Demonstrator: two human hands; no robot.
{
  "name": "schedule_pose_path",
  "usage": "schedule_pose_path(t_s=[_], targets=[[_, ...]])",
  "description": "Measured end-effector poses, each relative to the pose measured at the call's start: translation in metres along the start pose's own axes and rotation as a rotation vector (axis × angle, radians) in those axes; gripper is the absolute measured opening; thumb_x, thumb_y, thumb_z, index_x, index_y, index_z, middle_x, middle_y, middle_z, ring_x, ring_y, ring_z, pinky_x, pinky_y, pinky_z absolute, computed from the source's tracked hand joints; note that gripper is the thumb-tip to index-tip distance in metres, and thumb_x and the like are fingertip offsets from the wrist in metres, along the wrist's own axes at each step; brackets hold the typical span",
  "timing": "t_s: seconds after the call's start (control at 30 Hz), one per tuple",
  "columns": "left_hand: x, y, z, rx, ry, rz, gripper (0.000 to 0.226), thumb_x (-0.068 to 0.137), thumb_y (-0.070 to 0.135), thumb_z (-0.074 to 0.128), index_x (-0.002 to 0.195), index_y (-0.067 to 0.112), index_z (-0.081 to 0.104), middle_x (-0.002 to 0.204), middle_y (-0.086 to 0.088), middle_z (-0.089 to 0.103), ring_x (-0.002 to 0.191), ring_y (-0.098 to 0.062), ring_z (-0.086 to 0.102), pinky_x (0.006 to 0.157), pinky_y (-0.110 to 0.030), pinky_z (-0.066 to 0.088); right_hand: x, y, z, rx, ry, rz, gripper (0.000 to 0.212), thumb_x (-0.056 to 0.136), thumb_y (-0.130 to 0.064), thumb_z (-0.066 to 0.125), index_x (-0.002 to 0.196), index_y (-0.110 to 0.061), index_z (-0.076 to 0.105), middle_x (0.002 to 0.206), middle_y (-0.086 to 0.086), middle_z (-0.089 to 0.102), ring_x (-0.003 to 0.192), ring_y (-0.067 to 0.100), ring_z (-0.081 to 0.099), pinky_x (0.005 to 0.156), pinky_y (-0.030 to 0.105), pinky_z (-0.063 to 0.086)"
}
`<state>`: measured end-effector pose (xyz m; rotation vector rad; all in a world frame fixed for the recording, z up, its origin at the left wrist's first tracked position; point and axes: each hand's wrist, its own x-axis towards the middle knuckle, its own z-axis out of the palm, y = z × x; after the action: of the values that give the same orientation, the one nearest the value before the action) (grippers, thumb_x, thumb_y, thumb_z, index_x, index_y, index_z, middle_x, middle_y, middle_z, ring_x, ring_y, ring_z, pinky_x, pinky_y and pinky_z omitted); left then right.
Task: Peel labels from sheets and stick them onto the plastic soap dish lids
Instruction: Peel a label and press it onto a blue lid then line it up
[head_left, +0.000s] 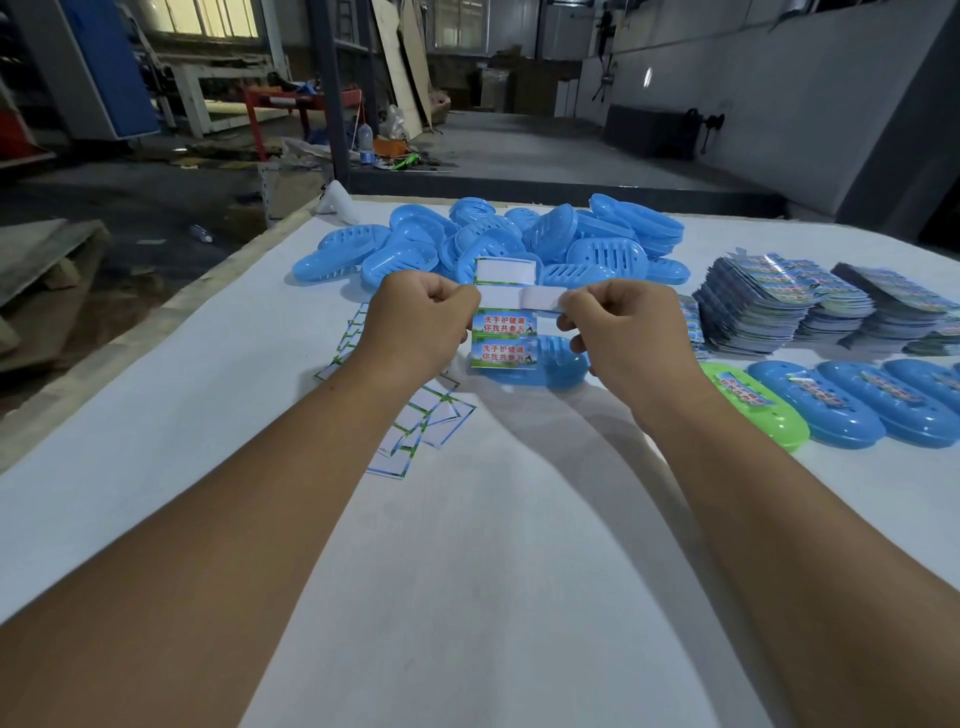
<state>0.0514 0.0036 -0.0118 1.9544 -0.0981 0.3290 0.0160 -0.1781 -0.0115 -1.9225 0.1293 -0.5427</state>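
You hold a label sheet (503, 332) upright above the white table (467, 545), between both hands. Its top cell is bare white backing, and two printed labels remain low on it. Your left hand (415, 325) pinches the sheet's left edge with curled fingers. Your right hand (621, 327) pinches a half-lifted label (540, 300), its white underside turned toward you, still attached at the sheet's middle row. Just beyond and below the sheet lies a blue soap dish lid (558, 369). Spent backing sheets (415, 415) are strewn to the near left. A heap of blue lids (493, 239) sits farther off, stacks of label sheets (769, 306) at far right, and labelled lids (852, 402), one green, in a row at right.
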Motion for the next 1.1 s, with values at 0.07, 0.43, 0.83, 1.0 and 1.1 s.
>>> schedule_pose_path(t_s=[0.07, 0.43, 0.83, 1.0, 1.1], targets=[[0.003, -0.001, -0.001, 0.058, 0.026, 0.016, 0.027, 0.087, 0.027, 0.06, 0.064, 0.015, 0.068, 0.051, 0.012, 0.064, 0.045, 0.001, 0.052, 0.05, -0.019, 0.04, 0.001, 0.001, -0.001, -0.003, 0.01, 0.013, 0.025, 0.089, -0.023, 0.062, 0.068, -0.015, 0.072, 0.072, 0.001, 0.074, 0.054, 0.008, 0.057, 0.053, 0.028, 0.047], [0.005, -0.006, -0.004, 0.292, 0.111, 0.107, 0.019, 0.092, 0.033, 0.06, 0.078, 0.021, 0.065, 0.073, 0.01, 0.067, 0.07, -0.006, 0.067, 0.066, -0.036, 0.062, 0.001, 0.002, -0.003, -0.003, 0.029, 0.09, 0.025, 0.088, -0.022, 0.06, 0.073, -0.007, 0.072, 0.062, -0.011, 0.071, 0.05, 0.004, 0.059, 0.049, 0.022, 0.044], [0.017, -0.01, -0.04, 0.917, 0.103, -0.064, 0.038, 0.095, 0.047, 0.042, 0.092, 0.011, 0.055, 0.08, -0.006, 0.053, 0.077, -0.026, 0.052, 0.061, -0.034, 0.035, 0.001, -0.001, -0.006, 0.0, 0.023, 0.132, 0.03, 0.086, -0.025, 0.061, 0.085, 0.003, 0.072, 0.06, -0.011, 0.07, 0.052, 0.009, 0.055, 0.051, 0.025, 0.043], [0.018, -0.012, -0.051, 1.152, -0.073, -0.208, 0.034, 0.095, 0.051, 0.043, 0.099, 0.018, 0.05, 0.076, -0.002, 0.046, 0.064, -0.018, 0.041, 0.055, -0.032, 0.029, -0.002, 0.0, -0.004, -0.016, -0.029, 0.118, 0.029, 0.084, -0.027, 0.063, 0.079, -0.001, 0.073, 0.064, -0.009, 0.072, 0.054, 0.009, 0.056, 0.05, 0.025, 0.042], [0.016, -0.011, -0.054, 1.198, -0.039, -0.189, 0.036, 0.093, 0.053, 0.05, 0.093, 0.017, 0.051, 0.076, -0.002, 0.049, 0.063, -0.017, 0.042, 0.052, -0.03, 0.029, -0.002, 0.0, -0.003, -0.016, -0.029, 0.113, 0.03, 0.083, -0.028, 0.063, 0.079, 0.0, 0.073, 0.064, -0.007, 0.072, 0.055, 0.011, 0.055, 0.051, 0.026, 0.043]])
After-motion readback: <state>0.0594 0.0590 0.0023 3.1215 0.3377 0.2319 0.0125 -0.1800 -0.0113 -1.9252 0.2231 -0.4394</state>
